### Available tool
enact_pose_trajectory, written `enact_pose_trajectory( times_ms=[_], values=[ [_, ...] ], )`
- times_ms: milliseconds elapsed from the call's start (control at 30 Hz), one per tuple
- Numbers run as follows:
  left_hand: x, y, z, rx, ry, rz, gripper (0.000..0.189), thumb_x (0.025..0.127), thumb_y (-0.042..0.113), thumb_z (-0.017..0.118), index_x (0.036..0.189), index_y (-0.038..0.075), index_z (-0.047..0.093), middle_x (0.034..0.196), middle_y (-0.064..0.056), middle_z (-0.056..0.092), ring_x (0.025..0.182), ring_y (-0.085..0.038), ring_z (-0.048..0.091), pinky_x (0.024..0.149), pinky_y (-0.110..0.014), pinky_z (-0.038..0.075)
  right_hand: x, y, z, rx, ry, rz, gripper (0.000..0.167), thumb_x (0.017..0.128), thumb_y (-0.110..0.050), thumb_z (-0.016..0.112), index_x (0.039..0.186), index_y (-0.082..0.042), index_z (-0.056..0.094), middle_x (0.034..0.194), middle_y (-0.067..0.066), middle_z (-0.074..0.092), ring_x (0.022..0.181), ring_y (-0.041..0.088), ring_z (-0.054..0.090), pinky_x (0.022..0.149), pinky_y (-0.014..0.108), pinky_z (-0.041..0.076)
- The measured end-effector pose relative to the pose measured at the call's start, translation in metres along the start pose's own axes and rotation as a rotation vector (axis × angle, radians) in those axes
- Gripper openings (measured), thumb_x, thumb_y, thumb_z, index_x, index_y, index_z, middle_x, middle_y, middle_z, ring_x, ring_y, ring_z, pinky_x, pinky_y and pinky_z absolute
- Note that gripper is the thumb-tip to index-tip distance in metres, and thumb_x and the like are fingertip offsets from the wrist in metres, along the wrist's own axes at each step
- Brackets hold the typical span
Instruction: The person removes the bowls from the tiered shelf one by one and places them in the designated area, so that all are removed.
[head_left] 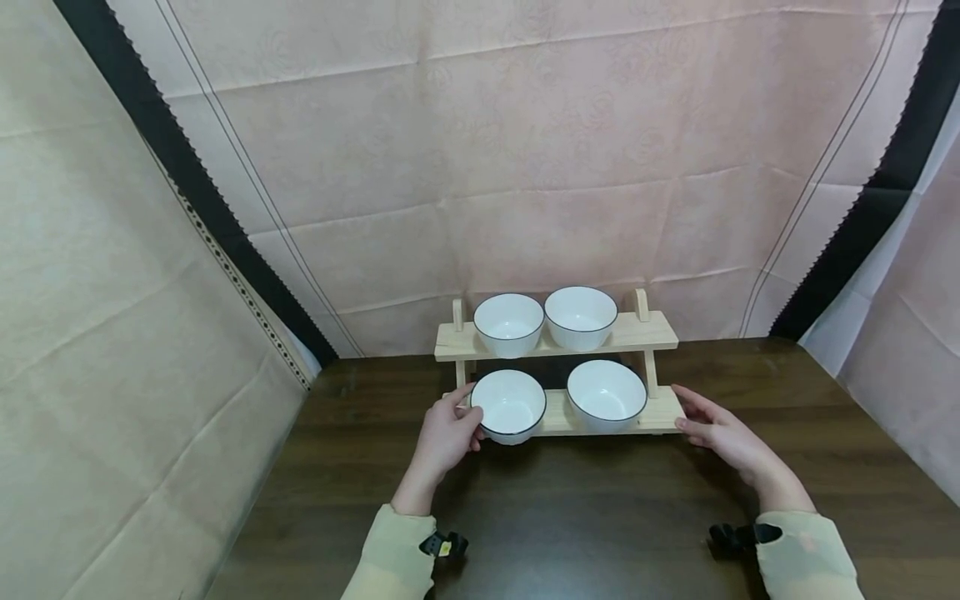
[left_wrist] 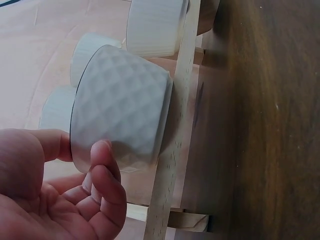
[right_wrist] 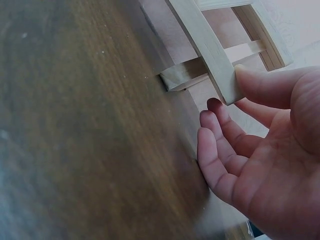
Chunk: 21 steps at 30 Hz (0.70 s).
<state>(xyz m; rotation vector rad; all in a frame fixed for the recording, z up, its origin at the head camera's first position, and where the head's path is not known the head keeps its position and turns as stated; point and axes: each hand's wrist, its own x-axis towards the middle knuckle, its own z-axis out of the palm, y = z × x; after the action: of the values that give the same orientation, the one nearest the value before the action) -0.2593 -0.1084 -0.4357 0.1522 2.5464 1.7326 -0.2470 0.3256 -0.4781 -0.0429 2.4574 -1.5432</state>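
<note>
A two-tier light wooden rack [head_left: 633, 333] stands at the back of the table. In the head view my left hand [head_left: 448, 429] grips the left side of the front-left white bowl [head_left: 510, 402], which has a dark rim. The left wrist view shows diamond-patterned relief on this bowl [left_wrist: 120, 107], with its base at the lower board [left_wrist: 172, 130]. On the lower tier to its right sits a second bowl [head_left: 606, 396]. My right hand [head_left: 716, 429] holds the right end of the lower board; its thumb [right_wrist: 265, 87] presses that end in the right wrist view.
Two more white bowls, upper-left [head_left: 508, 325] and upper-right [head_left: 581, 318], sit side by side on the upper tier. The dark wooden table [head_left: 570, 517] extends in front of the rack. Pale cloth [head_left: 525, 167] hangs behind it and at both sides.
</note>
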Motion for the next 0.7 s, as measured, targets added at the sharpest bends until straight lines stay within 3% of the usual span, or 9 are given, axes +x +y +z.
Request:
enact_pose_trajectory(
  times_ms=[300,533,700],
  values=[
    [0.000,0.003,-0.001,0.022,-0.005,0.015,0.050,0.088,0.018,0.052,0.137,0.016,0.047,0.063,-0.008,0.063,0.049,-0.025,0.059,0.046,-0.032,0.049,-0.002,-0.002,-0.002,-0.013,0.006,-0.002,0.071,0.093,-0.041,0.051,0.151,-0.024,0.014,0.141,0.022,0.031,0.119,0.032,0.043,0.090,0.035,0.048],
    [-0.006,0.007,-0.003,0.060,-0.066,0.037,0.047,0.088,0.018,0.052,0.134,0.020,0.050,0.063,-0.010,0.061,0.053,-0.035,0.060,0.048,-0.035,0.050,-0.002,0.000,0.000,-0.006,0.007,-0.003,0.070,0.093,-0.041,0.051,0.151,-0.025,0.016,0.141,0.022,0.031,0.118,0.032,0.044,0.090,0.033,0.048],
    [-0.012,0.011,-0.001,0.065,-0.149,0.077,0.044,0.088,0.017,0.052,0.131,0.025,0.053,0.066,-0.011,0.061,0.052,-0.030,0.059,0.052,-0.042,0.053,-0.001,0.001,0.001,-0.008,0.013,-0.002,0.069,0.093,-0.040,0.051,0.151,-0.025,0.016,0.141,0.021,0.032,0.118,0.031,0.044,0.093,0.039,0.048]
  ],
)
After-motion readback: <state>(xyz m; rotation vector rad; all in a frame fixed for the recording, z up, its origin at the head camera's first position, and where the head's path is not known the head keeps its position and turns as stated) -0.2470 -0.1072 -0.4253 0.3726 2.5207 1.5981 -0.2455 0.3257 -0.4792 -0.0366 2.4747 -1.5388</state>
